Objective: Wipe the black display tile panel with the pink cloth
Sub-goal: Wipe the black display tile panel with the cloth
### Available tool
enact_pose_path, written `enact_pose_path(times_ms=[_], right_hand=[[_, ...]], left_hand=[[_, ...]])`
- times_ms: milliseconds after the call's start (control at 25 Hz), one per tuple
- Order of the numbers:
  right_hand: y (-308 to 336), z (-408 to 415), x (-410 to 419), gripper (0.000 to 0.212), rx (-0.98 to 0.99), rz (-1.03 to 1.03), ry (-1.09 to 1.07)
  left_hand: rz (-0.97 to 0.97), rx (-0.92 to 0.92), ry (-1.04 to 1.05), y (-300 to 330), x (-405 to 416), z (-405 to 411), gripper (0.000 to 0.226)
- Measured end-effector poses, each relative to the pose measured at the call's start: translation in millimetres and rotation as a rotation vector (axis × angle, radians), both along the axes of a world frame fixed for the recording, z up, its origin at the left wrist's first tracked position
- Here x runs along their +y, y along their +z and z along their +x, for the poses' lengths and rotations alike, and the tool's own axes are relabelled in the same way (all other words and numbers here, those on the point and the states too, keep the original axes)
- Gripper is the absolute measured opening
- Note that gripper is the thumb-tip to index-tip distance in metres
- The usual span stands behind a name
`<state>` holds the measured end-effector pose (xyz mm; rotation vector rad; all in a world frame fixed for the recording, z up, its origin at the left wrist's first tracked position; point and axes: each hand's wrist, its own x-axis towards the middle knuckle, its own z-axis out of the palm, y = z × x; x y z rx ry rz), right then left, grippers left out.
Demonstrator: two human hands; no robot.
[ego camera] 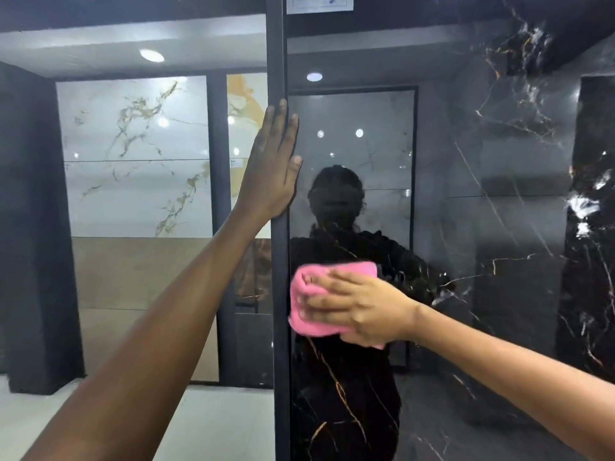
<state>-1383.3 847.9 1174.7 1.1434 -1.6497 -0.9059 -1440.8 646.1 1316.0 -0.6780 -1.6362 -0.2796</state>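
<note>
The left hand (271,164) lies flat, fingers straight, against the dark metal frame edge (279,294) of the glossy black, gold-veined display tile panel (499,227), probably to steady it. The right hand (357,309) presses the folded pink cloth (307,296) against the panel's lower left area, fingers spread over it for even pressure. Reflections obscure any dirt; the cloth's underside is hidden.

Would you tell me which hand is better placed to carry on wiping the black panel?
The right hand: it presses the pink cloth flat on the black tile panel. The left hand rests open on the panel's frame edge, steadying it.
</note>
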Motion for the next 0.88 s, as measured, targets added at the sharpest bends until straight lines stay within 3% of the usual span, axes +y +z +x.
enact_pose_path(times_ms=[80,240,320,400,480,560,680,760,880], right_hand=[[11,-6,15,0.059,0.038,0.078,0.022],[67,-11,-24,0.055,0.068,-0.605,0.03],[36,-15,-41,0.056,0.072,-0.493,0.034],[-19,-10,-31,0.057,0.015,-0.127,-0.002],[-33,0,-3,0.059,-0.034,0.158,-0.033],[-5,-5,10,0.054,0.0,0.074,0.007],[47,-10,-5,0.055,0.03,-0.457,0.002],[22,-10,-25,0.061,0.048,-0.399,0.003],[-59,0,-13,0.062,-0.043,-0.044,-0.007]], left_hand=[[0.005,-0.002,0.0,-4,1,-1,0.058],[-0.025,0.031,-0.011,-4,-3,-4,0.055],[-0.038,0.024,-0.015,-5,-5,-2,0.054],[-0.02,-0.019,0.006,-8,-4,2,0.055],[0.018,-0.042,0.031,-11,-1,5,0.055],[0.026,-0.035,0.029,-11,1,5,0.056],[0.046,-0.032,0.068,-13,2,3,0.056],[0.067,-0.052,0.107,-21,6,7,0.057],[0.13,-0.097,0.181,-58,18,12,0.059]])
